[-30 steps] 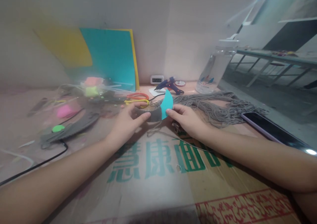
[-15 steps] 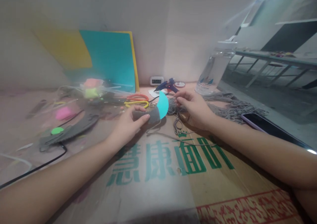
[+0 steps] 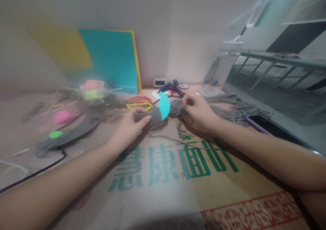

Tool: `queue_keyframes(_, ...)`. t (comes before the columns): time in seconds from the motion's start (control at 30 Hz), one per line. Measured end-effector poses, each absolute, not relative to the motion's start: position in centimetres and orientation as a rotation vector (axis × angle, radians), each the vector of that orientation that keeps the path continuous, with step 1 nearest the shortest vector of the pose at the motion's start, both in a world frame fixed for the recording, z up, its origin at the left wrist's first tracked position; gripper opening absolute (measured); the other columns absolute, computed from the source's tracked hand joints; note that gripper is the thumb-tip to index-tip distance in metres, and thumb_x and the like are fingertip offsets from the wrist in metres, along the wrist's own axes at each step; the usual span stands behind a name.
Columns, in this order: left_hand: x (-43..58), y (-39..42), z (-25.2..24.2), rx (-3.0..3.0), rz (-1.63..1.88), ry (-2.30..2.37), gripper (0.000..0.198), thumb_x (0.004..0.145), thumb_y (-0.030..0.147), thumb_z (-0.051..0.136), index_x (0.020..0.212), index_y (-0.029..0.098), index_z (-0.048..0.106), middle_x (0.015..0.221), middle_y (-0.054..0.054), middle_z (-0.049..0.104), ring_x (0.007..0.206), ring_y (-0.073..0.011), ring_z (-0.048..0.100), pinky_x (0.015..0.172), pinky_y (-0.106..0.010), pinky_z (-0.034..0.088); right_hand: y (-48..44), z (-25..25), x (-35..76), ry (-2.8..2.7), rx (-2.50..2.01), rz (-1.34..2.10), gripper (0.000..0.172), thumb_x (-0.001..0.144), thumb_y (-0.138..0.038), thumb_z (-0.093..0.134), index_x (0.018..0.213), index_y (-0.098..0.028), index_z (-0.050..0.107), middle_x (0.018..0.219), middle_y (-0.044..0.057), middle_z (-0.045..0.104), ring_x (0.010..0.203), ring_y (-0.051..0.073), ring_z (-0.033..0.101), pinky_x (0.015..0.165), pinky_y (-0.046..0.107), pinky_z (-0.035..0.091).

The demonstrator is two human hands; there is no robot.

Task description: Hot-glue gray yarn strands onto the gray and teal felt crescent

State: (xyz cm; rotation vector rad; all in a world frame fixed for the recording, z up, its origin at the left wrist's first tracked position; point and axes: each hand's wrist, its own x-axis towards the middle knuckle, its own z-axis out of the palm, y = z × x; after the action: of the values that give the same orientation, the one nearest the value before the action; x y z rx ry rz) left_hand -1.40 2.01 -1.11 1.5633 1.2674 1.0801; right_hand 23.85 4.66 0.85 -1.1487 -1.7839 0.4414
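My left hand (image 3: 134, 123) is closed around a curved piece of turquoise card (image 3: 164, 106) that is covered with rows of grey cord (image 3: 155, 116) on the part nearest my fingers. The card's rounded turquoise end is bare and points up to the right. From the piece, a loose strand of grey cord (image 3: 173, 139) trails rightward over the cardboard and passes under my right forearm. My right hand (image 3: 197, 108) is held just right of the card, fingertips curled together in a pinch. What lies between those fingertips is too small to make out.
Behind the hands are scissors (image 3: 139, 106), a blue glue gun (image 3: 171, 87) and a small digital clock (image 3: 160, 82). A tangle of grey cord (image 3: 231, 109), a clear bottle (image 3: 216, 72) and a phone (image 3: 277, 131) lie right. Leftward rests a grey curved piece (image 3: 73, 133); printed cardboard (image 3: 158, 203) covers the front.
My right hand's fingers have curled in more closely, while the hand stays near the card. The whole view has shifted slightly; my left hand keeps its hold on the piece.
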Motion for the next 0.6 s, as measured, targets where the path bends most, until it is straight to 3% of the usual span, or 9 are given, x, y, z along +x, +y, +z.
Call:
queue_keyframes(0.17, -1.4, 2.0, -0.9, 1.633, 1.065, 1.307, 0.036, 0.079, 0.046, 0.066, 0.103, 0.021, 0.056, 0.068, 0.002, 0.066, 0.058, -0.0149, 0.058, 0.056, -0.024, 0.040, 5.6, 2.6, 25.4, -1.717, -1.134, 0.375, 0.018, 0.068, -0.003, 0.046, 0.066, -0.020, 0.047, 0.064, -0.002, 0.048, 0.064, 0.013, 0.048, 0.063, 0.027, 0.037)
queue_keyframes(0.3, -1.3, 2.0, -0.7, 1.655, 1.046, 1.331, 0.035, 0.079, 0.045, 0.066, 0.103, 0.021, 0.056, 0.069, 0.002, 0.065, 0.059, -0.0147, 0.058, 0.057, -0.025, 0.040, 6.1, 4.3, 26.4, -1.607, -1.245, 0.460, 0.012, 0.079, -0.010, 0.053, 0.084, -0.021, 0.054, 0.071, -0.002, 0.058, 0.056, 0.012, 0.055, 0.059, 0.028, 0.044)
queue_keyframes(0.43, -1.3, 2.0, -0.8, 1.652, 1.025, 1.297, 0.035, 0.080, 0.045, 0.065, 0.104, 0.022, 0.055, 0.066, 0.003, 0.063, 0.058, -0.0142, 0.055, 0.054, -0.024, 0.038, 7.4, 5.2, 27.2, -1.713, -1.421, 0.394, 0.027, 0.080, -0.012, 0.058, 0.105, -0.018, 0.063, 0.098, 0.007, 0.070, 0.083, 0.018, 0.067, 0.078, 0.032, 0.051)
queue_keyframes(0.6, -1.3, 1.9, -0.8, 1.683, 1.004, 1.275, 0.031, 0.081, 0.044, 0.064, 0.102, 0.023, 0.054, 0.064, 0.005, 0.060, 0.057, -0.0134, 0.053, 0.054, -0.023, 0.037, 11.7, 4.9, 27.9, -2.025, -1.752, 0.246, 0.041, 0.085, -0.033, 0.063, 0.122, -0.015, 0.063, 0.121, 0.015, 0.067, 0.109, 0.029, 0.063, 0.094, 0.040, 0.047)
